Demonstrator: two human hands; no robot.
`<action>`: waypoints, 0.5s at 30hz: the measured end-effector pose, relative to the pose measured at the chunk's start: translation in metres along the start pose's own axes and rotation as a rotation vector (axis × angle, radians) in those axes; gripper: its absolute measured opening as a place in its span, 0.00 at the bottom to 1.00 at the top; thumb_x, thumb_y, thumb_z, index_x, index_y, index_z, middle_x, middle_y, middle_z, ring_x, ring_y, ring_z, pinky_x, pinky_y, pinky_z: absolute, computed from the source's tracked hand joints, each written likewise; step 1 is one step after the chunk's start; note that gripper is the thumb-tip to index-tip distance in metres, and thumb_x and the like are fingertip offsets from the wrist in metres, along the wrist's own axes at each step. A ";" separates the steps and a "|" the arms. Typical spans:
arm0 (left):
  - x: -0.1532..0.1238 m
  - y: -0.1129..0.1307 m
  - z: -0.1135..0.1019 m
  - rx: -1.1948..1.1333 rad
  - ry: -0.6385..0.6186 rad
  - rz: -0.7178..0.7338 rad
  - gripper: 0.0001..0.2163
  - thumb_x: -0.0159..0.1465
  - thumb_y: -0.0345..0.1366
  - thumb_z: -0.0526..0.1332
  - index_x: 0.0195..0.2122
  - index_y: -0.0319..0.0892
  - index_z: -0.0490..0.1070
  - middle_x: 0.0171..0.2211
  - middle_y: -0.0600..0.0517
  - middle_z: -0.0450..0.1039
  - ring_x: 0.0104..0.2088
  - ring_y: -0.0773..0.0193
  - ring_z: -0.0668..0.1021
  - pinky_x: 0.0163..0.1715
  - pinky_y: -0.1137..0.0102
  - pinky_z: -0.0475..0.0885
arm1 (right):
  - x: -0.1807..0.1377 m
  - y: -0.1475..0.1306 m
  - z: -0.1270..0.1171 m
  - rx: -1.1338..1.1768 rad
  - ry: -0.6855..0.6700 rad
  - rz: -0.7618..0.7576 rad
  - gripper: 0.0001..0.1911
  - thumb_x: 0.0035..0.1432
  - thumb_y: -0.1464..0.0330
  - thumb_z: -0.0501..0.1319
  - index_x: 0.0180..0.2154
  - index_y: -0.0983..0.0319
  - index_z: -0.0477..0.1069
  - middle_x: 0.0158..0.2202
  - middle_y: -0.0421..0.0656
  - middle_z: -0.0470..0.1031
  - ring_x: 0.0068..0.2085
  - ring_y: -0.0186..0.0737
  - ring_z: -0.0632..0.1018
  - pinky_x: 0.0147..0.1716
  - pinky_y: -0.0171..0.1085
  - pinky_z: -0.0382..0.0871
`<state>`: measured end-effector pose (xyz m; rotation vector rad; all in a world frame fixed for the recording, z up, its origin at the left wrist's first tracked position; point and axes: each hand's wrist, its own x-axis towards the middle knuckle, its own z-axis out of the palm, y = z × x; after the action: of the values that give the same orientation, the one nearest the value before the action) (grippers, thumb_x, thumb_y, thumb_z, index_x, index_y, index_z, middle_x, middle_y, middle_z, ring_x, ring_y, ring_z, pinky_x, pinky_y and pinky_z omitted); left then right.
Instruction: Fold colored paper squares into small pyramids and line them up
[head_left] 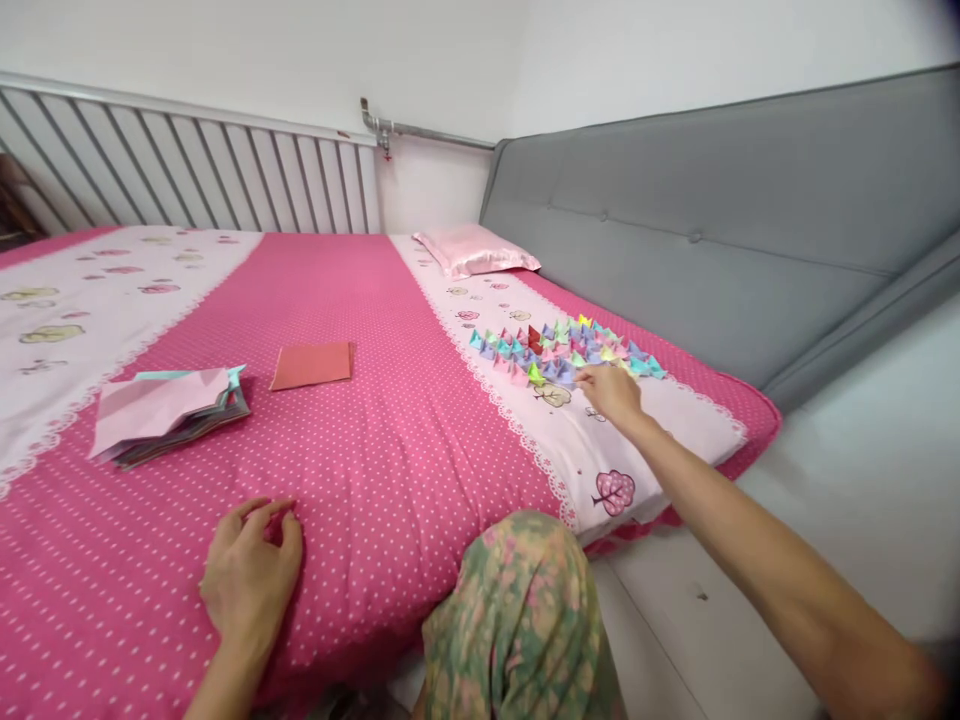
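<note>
On the pink dotted bedspread, my left hand [253,565] rests palm down with its fingers loosely bent and apart, holding nothing. My right hand [611,392] reaches to the near edge of a group of small folded paper shapes [551,345] in purple, pink, green, blue, yellow and red. Its fingertips are pinched together beside a purple folded paper shape [559,372]; what they hold is too small to make out. Left of centre lies a flat stack of red paper squares [312,365]. Farther left is a thicker, loose stack of coloured paper [169,408], pink on top.
A pink pillow [476,250] lies at the far corner against the grey padded headboard [675,180]. A white radiator [202,165] and a pipe [442,133] run along the wall. My knee [525,610], in flowered cloth, is at the bed's front edge, above the tiled floor [675,610].
</note>
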<state>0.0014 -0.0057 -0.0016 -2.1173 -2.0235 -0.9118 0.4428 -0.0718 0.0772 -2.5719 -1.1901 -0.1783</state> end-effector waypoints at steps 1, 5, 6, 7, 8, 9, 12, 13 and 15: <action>0.000 0.001 0.000 0.011 0.008 0.006 0.12 0.57 0.41 0.51 0.36 0.43 0.71 0.42 0.49 0.69 0.40 0.58 0.72 0.37 0.67 0.68 | 0.007 0.013 0.004 -0.037 -0.010 0.063 0.11 0.53 0.67 0.55 0.37 0.57 0.74 0.37 0.44 0.76 0.41 0.42 0.73 0.35 0.36 0.64; -0.001 0.001 0.002 0.045 0.029 0.024 0.12 0.57 0.41 0.51 0.35 0.44 0.71 0.41 0.49 0.69 0.40 0.57 0.72 0.37 0.66 0.68 | 0.028 0.044 0.024 -0.068 -0.052 0.127 0.10 0.51 0.69 0.56 0.35 0.58 0.75 0.38 0.47 0.75 0.40 0.45 0.74 0.34 0.38 0.63; -0.001 0.001 0.003 0.049 0.036 0.025 0.12 0.58 0.41 0.51 0.35 0.44 0.71 0.40 0.50 0.69 0.40 0.57 0.72 0.37 0.66 0.68 | 0.031 0.047 0.029 -0.070 -0.058 0.135 0.10 0.51 0.70 0.56 0.35 0.58 0.75 0.38 0.47 0.75 0.40 0.46 0.74 0.33 0.38 0.63; -0.001 0.001 0.003 0.050 0.043 0.028 0.12 0.58 0.41 0.51 0.35 0.44 0.71 0.40 0.50 0.69 0.40 0.58 0.72 0.38 0.66 0.68 | 0.035 0.049 0.033 -0.072 -0.063 0.142 0.11 0.51 0.70 0.55 0.35 0.58 0.75 0.38 0.48 0.75 0.40 0.47 0.74 0.33 0.38 0.63; -0.001 0.002 0.003 0.049 0.049 0.034 0.12 0.58 0.40 0.51 0.35 0.44 0.71 0.40 0.50 0.69 0.40 0.58 0.72 0.38 0.66 0.68 | 0.038 0.050 0.038 -0.072 -0.066 0.146 0.11 0.51 0.70 0.55 0.35 0.58 0.75 0.38 0.48 0.75 0.40 0.47 0.74 0.33 0.39 0.63; -0.001 0.002 0.003 0.049 0.053 0.039 0.12 0.58 0.40 0.51 0.35 0.43 0.71 0.40 0.50 0.69 0.40 0.58 0.72 0.38 0.66 0.68 | 0.040 0.050 0.042 -0.072 -0.069 0.147 0.11 0.52 0.70 0.55 0.35 0.57 0.74 0.38 0.48 0.75 0.40 0.48 0.74 0.33 0.39 0.63; -0.003 0.004 0.001 0.053 0.054 0.044 0.12 0.58 0.39 0.50 0.35 0.42 0.71 0.41 0.49 0.69 0.40 0.59 0.72 0.37 0.67 0.67 | 0.044 0.050 0.050 -0.067 -0.077 0.139 0.12 0.53 0.69 0.54 0.38 0.57 0.74 0.40 0.48 0.74 0.42 0.48 0.73 0.34 0.40 0.63; -0.004 0.005 0.000 0.052 0.054 0.045 0.12 0.58 0.39 0.50 0.35 0.42 0.71 0.41 0.49 0.69 0.40 0.59 0.72 0.38 0.68 0.67 | 0.044 0.050 0.051 -0.065 -0.083 0.134 0.13 0.53 0.69 0.54 0.39 0.57 0.73 0.41 0.49 0.73 0.43 0.49 0.73 0.35 0.40 0.63; -0.006 0.005 0.000 0.049 0.044 0.065 0.12 0.58 0.38 0.50 0.36 0.42 0.71 0.41 0.49 0.68 0.41 0.60 0.71 0.39 0.69 0.66 | 0.042 0.049 0.051 -0.064 -0.106 0.122 0.14 0.52 0.69 0.54 0.40 0.58 0.73 0.41 0.51 0.73 0.43 0.50 0.73 0.35 0.41 0.63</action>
<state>0.0059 -0.0119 -0.0028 -2.1051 -1.9247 -0.8825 0.5067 -0.0556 0.0279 -2.7305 -1.0745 -0.0539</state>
